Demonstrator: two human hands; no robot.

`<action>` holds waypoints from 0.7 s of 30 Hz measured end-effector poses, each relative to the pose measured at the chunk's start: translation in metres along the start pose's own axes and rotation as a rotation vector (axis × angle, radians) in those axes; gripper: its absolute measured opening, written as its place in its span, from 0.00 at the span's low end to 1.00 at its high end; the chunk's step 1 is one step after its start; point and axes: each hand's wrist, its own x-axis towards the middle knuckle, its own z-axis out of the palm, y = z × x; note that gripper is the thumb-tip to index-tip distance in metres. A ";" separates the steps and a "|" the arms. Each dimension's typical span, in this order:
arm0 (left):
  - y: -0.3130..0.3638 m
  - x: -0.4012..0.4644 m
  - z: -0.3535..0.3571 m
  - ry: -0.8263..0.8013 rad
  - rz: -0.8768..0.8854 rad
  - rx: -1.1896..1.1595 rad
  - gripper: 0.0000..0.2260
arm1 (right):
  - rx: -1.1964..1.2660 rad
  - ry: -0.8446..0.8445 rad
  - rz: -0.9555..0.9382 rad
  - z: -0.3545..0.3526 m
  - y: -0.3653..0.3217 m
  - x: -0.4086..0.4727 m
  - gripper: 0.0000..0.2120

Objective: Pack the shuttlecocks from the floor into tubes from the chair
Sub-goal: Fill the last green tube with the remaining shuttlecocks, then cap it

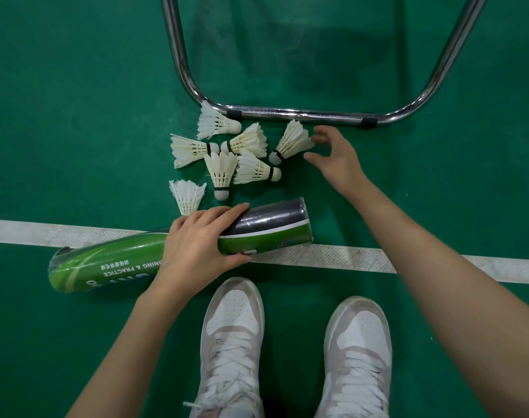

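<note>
Several white shuttlecocks (224,152) lie in a loose cluster on the green floor in front of the chair's frame. A green and black tube (275,230) lies across the white court line, its open-looking end toward the right. My left hand (197,245) grips the tube around its middle. My right hand (332,155) hovers with spread fingers beside the rightmost shuttlecock (292,141), its fingertips at the feather skirt, holding nothing. One shuttlecock (187,196) lies just above my left hand.
The chrome chair frame (302,114) curves along the floor right behind the shuttlecocks. A white court line (347,260) crosses the floor. My two white sneakers (230,327) stand below the tube.
</note>
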 end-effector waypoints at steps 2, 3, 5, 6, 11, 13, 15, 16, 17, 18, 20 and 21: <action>0.000 0.000 0.000 -0.004 0.001 -0.003 0.37 | -0.037 0.008 -0.004 0.002 0.001 0.001 0.22; 0.000 -0.001 0.000 -0.008 0.001 -0.004 0.37 | -0.056 0.003 -0.010 0.003 0.001 0.001 0.21; 0.000 -0.002 0.001 -0.012 0.002 0.000 0.37 | -0.089 -0.019 -0.009 0.008 0.003 0.000 0.19; 0.000 -0.002 0.001 -0.014 0.003 0.002 0.37 | -0.106 -0.028 -0.007 0.011 0.003 -0.001 0.18; -0.001 -0.002 0.001 -0.005 0.000 0.008 0.37 | -0.064 -0.002 -0.054 0.016 0.001 -0.013 0.09; -0.001 -0.002 0.001 -0.002 -0.002 0.009 0.37 | 0.005 0.022 -0.059 0.012 0.001 -0.020 0.07; -0.001 -0.003 0.002 -0.004 0.000 0.012 0.37 | 0.011 0.051 -0.070 0.008 0.002 -0.027 0.07; -0.001 -0.003 0.002 -0.005 0.000 0.013 0.37 | 0.019 0.065 -0.069 0.005 0.002 -0.031 0.07; -0.001 -0.003 0.003 -0.007 0.001 0.015 0.37 | 0.032 0.086 -0.064 0.001 0.003 -0.035 0.06; -0.001 -0.003 0.003 -0.007 0.000 0.016 0.37 | 0.057 0.111 -0.057 -0.003 0.003 -0.039 0.06; -0.001 -0.003 0.002 -0.004 -0.001 0.015 0.37 | 0.135 0.165 -0.026 -0.014 0.003 -0.051 0.04; -0.001 -0.003 0.002 -0.003 -0.001 0.014 0.37 | 0.191 0.184 -0.008 -0.021 0.003 -0.059 0.04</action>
